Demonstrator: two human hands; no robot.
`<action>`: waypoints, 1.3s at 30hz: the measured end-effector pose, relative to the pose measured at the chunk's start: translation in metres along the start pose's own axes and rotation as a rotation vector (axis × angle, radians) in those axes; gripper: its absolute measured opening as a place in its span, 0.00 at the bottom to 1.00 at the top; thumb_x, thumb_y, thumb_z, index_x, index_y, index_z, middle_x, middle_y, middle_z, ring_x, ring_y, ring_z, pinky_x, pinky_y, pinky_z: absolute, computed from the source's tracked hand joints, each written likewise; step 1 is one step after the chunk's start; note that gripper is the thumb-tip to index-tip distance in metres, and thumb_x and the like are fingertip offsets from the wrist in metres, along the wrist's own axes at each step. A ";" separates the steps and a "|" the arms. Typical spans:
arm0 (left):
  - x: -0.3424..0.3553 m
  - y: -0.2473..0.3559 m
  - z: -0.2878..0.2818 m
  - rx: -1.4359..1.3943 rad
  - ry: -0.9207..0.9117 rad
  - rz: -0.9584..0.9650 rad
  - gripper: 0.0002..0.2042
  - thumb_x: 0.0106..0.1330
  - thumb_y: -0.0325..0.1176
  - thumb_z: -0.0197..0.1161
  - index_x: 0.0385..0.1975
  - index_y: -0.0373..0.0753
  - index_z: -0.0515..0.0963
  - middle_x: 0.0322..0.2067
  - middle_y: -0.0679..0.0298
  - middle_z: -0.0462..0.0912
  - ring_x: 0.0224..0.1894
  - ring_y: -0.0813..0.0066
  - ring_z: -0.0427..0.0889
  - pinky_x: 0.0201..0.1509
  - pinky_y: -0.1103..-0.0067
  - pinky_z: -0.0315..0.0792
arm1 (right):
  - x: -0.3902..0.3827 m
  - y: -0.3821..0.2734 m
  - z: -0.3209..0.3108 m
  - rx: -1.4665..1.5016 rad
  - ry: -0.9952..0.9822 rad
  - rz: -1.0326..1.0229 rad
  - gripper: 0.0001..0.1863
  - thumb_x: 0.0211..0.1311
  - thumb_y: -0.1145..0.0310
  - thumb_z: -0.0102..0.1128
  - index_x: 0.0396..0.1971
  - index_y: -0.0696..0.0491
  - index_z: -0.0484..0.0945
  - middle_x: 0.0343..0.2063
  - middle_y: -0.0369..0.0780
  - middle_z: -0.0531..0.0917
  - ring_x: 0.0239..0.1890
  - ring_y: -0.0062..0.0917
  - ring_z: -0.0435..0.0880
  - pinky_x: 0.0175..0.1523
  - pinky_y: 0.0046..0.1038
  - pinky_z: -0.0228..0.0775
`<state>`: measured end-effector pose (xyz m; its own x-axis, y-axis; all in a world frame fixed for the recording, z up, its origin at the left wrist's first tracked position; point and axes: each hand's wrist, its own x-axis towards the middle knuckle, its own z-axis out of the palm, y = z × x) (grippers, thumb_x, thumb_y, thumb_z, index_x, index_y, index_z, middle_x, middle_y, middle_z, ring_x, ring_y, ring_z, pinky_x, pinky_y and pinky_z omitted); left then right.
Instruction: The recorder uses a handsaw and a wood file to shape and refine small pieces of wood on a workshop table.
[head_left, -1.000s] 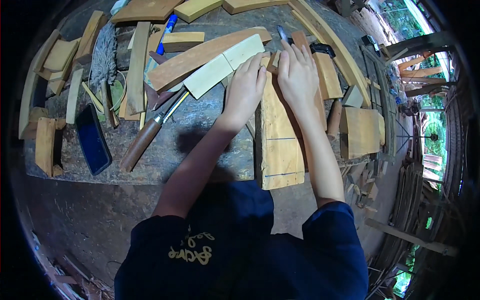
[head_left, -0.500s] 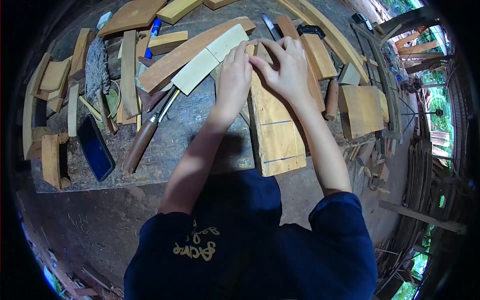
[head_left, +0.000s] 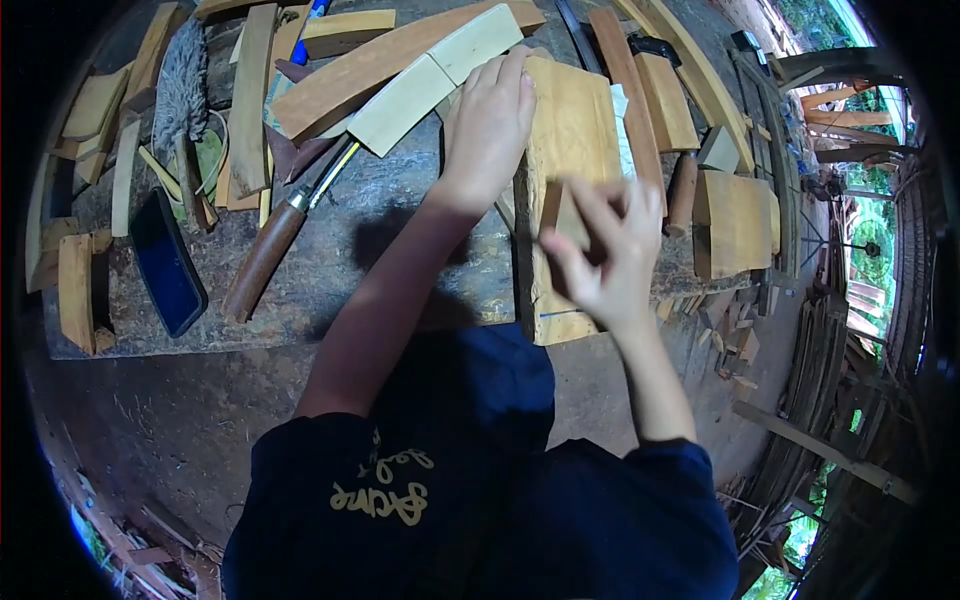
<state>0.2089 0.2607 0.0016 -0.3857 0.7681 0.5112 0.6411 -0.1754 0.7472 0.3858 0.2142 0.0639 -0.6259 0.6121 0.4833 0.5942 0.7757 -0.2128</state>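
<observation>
Right hand: I read this grip as thumb and bent fingers clamped on the small block, though blur hides the exact contact.
Small block: it sits over the middle-near part of the board; I judge it light, stiff and easy to pinch by its opposite sides. Blur keeps me from fixing its long axis.
Left hand: fingers close together, laid along the board's far left edge; I cannot tell whether they clamp beneath it.
Board: flat on the surface in front of me, its near end by the surface's near edge.
Board handling: thick, rigid wood, probably fairly heavy and not fragile; the rough left edge should give some friction, the planed face less.
Best hold: I would take it by both long edges, near mid-length.
Board direction: the long axis runs nearly straight away from my body; a blue line crosses the near end.
Board's left: pale blocks just beside the left hand; a chisel well apart.
Board's right: a brown strip, roughly lengthwise too.
</observation>
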 end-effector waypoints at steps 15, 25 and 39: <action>-0.002 -0.001 0.005 0.005 0.030 0.008 0.16 0.73 0.34 0.48 0.55 0.36 0.72 0.46 0.49 0.79 0.52 0.51 0.77 0.56 0.62 0.70 | 0.050 0.031 0.027 0.009 0.084 0.060 0.27 0.49 0.49 0.71 0.44 0.54 0.85 0.31 0.43 0.74 0.38 0.37 0.72 0.44 0.36 0.65; -0.002 -0.003 0.003 -0.025 -0.013 -0.006 0.16 0.73 0.34 0.47 0.56 0.36 0.71 0.47 0.49 0.79 0.54 0.50 0.75 0.58 0.63 0.68 | -0.038 -0.013 -0.018 0.077 -0.084 0.072 0.28 0.48 0.50 0.71 0.46 0.53 0.84 0.30 0.40 0.72 0.35 0.34 0.69 0.42 0.34 0.60; 0.001 -0.002 0.009 0.006 0.048 0.041 0.16 0.72 0.34 0.49 0.55 0.35 0.72 0.45 0.50 0.79 0.52 0.51 0.75 0.57 0.64 0.68 | 0.085 0.062 0.053 -0.206 0.231 0.033 0.23 0.55 0.51 0.68 0.45 0.53 0.84 0.32 0.42 0.76 0.40 0.36 0.75 0.43 0.36 0.68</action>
<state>0.2133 0.2670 -0.0036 -0.3903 0.7297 0.5615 0.6611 -0.2024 0.7225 0.3426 0.3225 0.0464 -0.4872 0.5674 0.6639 0.7172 0.6937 -0.0665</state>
